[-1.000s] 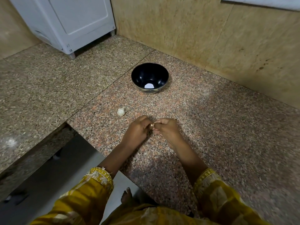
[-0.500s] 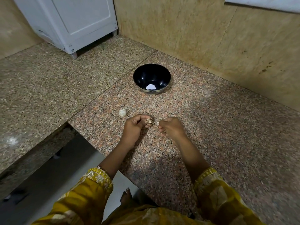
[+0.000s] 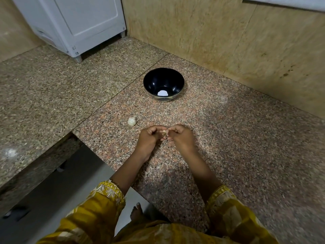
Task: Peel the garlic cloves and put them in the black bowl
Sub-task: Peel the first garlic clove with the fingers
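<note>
Speckled granite countertop (image 3: 228, 155), seen from above. At far left, at the back, stands a white appliance (image 3: 79, 23). Moving right, a loose piece of garlic (image 3: 131, 121) lies on the stone, near the left hand (image 3: 149, 138). That hand's curled fingers pinch a small garlic clove (image 3: 164, 133) over the counter. The black bowl (image 3: 151, 81) sits well beyond it, towards the wall. The right hand (image 3: 181, 138), fingers curled, pinches the same clove from the other side.
</note>
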